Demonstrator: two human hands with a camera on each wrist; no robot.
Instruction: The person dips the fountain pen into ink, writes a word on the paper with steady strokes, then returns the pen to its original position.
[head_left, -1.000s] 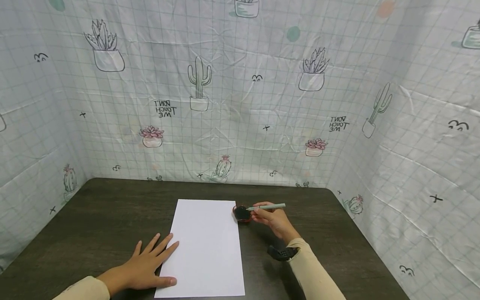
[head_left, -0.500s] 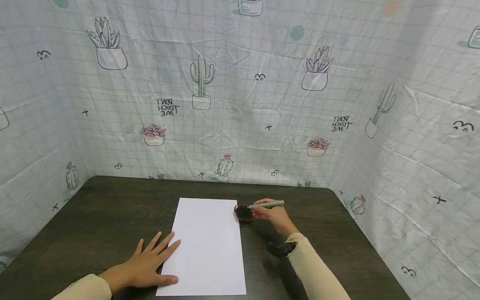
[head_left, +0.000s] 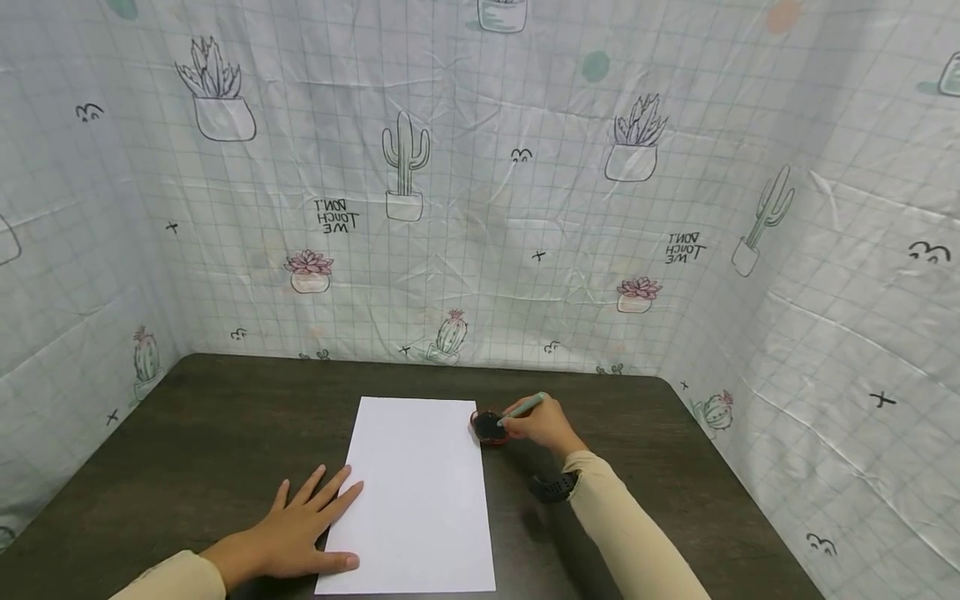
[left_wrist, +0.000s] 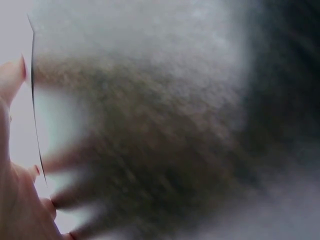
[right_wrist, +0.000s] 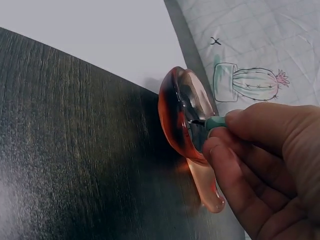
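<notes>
A white sheet of paper lies lengthwise on the table. My left hand rests with spread fingers on its left edge, the thumb lying on the lower part of the sheet. Beyond the paper's upper right edge sits a small amber, see-through dish with a short handle, dark inside. My right hand pinches a pale green pen between thumb and fingers. In the right wrist view, the pen's fine dark tip reaches into the dish. Much of the left wrist view is blurred, with the left hand at its left side.
The dark wood-grain table spreads around the paper. White cloth printed with cacti hangs behind it and at both sides. A black band is on the right wrist.
My right hand has turned, tilting the pen more steeply, its upper end shifting left and up. The tip stays at the dish. The left hand keeps its place on the paper.
</notes>
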